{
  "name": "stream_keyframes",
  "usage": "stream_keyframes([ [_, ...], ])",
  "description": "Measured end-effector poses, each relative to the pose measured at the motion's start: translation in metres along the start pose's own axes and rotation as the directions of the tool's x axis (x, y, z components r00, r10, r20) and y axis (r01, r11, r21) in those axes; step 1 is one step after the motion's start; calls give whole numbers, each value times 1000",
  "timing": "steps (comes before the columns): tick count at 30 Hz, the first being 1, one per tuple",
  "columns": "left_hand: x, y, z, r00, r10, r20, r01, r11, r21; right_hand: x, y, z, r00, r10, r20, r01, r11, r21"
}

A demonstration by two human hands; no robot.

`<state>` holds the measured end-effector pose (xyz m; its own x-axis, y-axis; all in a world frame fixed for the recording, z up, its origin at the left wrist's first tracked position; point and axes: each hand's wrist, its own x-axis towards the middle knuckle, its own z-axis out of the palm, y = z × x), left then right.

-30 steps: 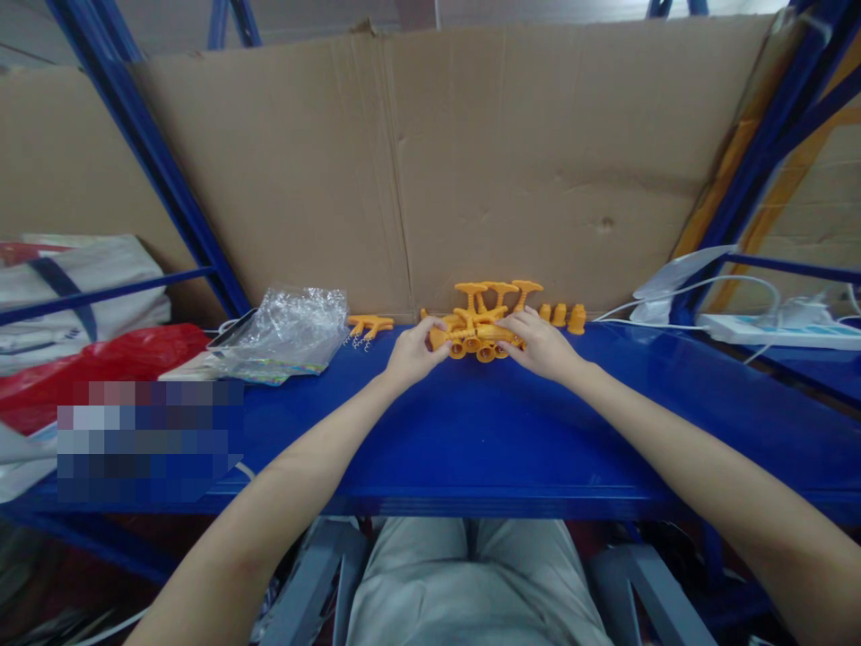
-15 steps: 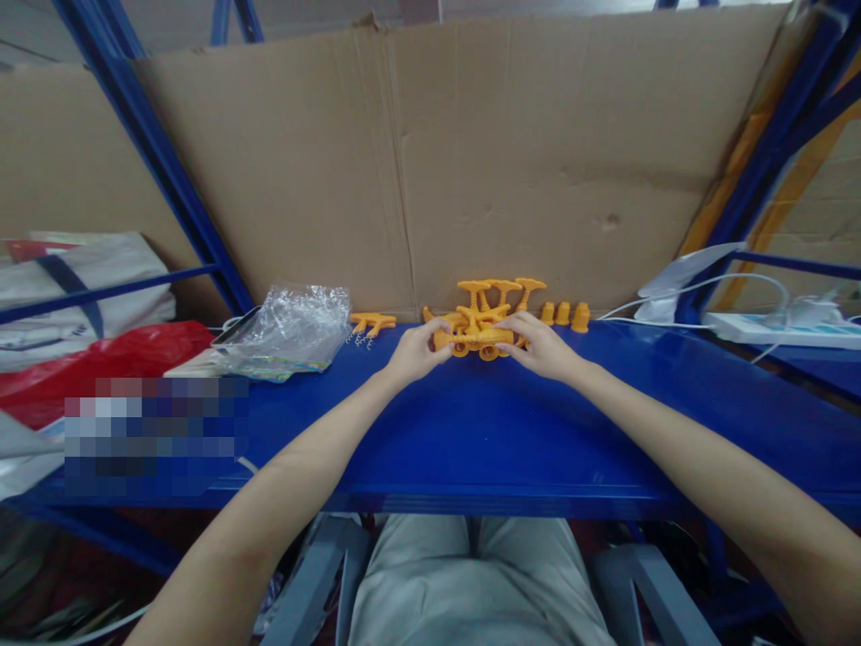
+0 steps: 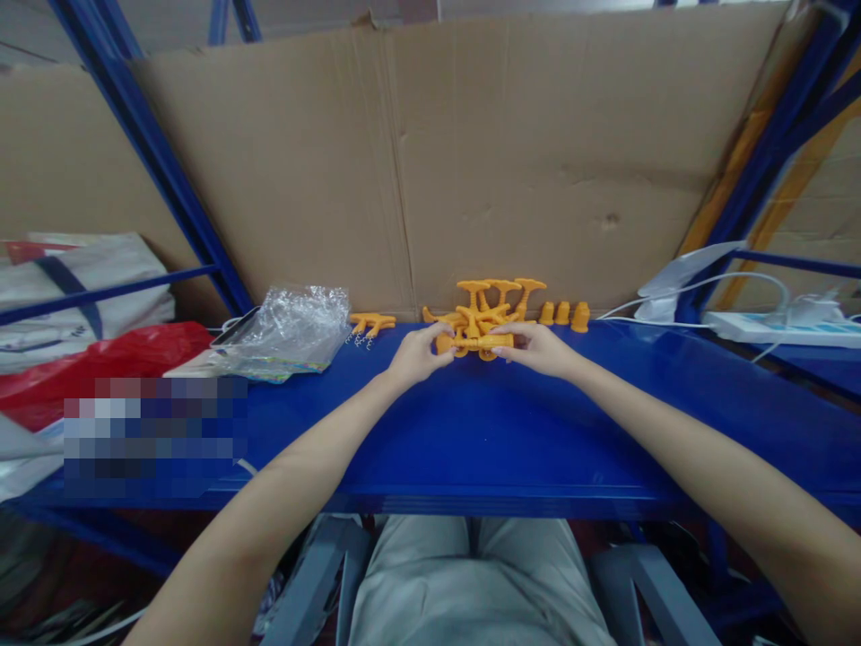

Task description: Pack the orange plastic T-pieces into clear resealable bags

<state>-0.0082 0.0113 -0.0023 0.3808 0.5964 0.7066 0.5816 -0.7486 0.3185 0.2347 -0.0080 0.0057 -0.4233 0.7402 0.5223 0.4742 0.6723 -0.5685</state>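
Observation:
My left hand [image 3: 421, 353] is closed on the left end of a yellow plastic corkscrew part [image 3: 445, 344], which lies level. From the right, my right hand [image 3: 536, 348] grips a yellow cylindrical piece [image 3: 496, 342]. Both pieces line up end to end between my hands; I cannot tell how far one goes into the other. Behind them is a pile of yellow parts [image 3: 481, 317], with several T-shaped yellow pieces [image 3: 474, 287] standing at the back. My fingers partly hide both held pieces.
Yellow handles with metal spirals [image 3: 371, 323] lie left of my hands, beside clear plastic bags [image 3: 296, 332]. Small yellow caps [image 3: 563, 314] stand on the right. A cardboard sheet [image 3: 504, 161] backs the blue table [image 3: 484, 449]. A power strip [image 3: 773, 330] lies far right.
The yellow piece between my hands has shifted slightly, and its narrow middle now shows more clearly. My right hand has turned a little and its fingers sit lower around the cylinder.

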Motion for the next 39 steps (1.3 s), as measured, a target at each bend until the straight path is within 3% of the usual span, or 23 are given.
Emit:
stream_keyframes([
  [5, -2, 1, 3, 998, 56, -28, -53, 994, 95, 0, -11, 0, 945, 310, 101, -326, 897, 298],
  [9, -3, 0, 5, 996, 50, -78, -38, 988, 148, -2, -20, -6, 884, 440, 156, -463, 784, 414],
  [14, -2, -1, 5, 994, 33, -108, -16, 988, 156, -3, -19, -10, 890, 419, 180, -445, 709, 547],
  [20, -1, 0, 2, 989, 31, -145, -15, 993, 115, 0, -25, -4, 833, 527, 167, -526, 663, 532],
  [26, -1, -2, 2, 987, 47, -157, -23, 988, 150, -1, -25, -4, 815, 538, 214, -564, 655, 502],
  [33, -2, 1, 2, 981, 67, -180, -44, 991, 128, -5, -22, -14, 846, 433, 313, -533, 646, 546],
  [39, -3, 8, 1, 980, 55, -191, -41, 996, 77, -2, -26, -5, 808, 523, 272, -584, 642, 497],
])
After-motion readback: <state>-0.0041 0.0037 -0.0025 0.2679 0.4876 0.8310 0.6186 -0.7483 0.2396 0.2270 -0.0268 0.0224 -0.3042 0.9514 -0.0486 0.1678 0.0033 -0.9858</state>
